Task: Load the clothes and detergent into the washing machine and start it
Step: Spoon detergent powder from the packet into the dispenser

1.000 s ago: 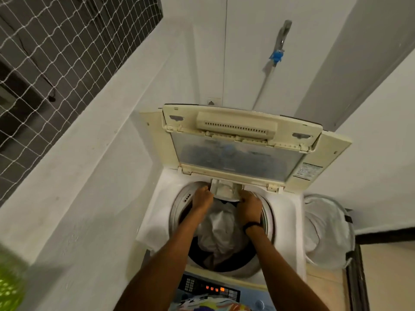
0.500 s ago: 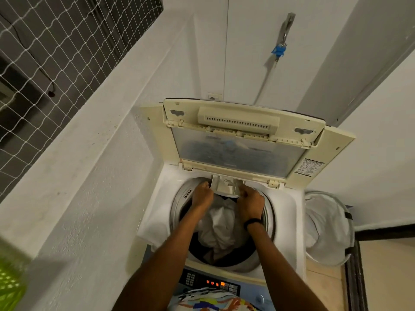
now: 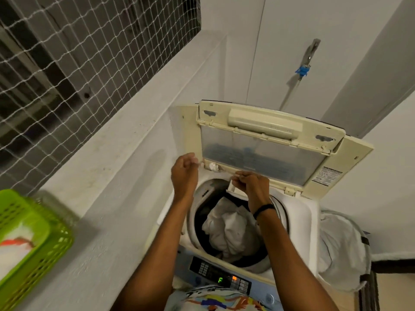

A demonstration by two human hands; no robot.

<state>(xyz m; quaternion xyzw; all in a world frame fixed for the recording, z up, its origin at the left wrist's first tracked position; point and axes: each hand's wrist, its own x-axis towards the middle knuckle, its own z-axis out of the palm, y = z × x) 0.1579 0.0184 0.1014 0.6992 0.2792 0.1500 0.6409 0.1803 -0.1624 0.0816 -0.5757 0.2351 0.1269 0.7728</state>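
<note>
Left grip, right grip curled, hold unclear; clothes below in drum.

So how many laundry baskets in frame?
2: green slotted plastic basket at the left edge, partly cropped; white mesh hamper right of the white washing machine. More may be hidden.

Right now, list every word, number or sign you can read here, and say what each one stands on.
"F": green lit display on the dark control panel of the white top-loading washing machine.
White sticker on the raised cream plastic lid: print too small to read.
Control panel button labels: too blurred to read.
Nothing else legible.
</note>
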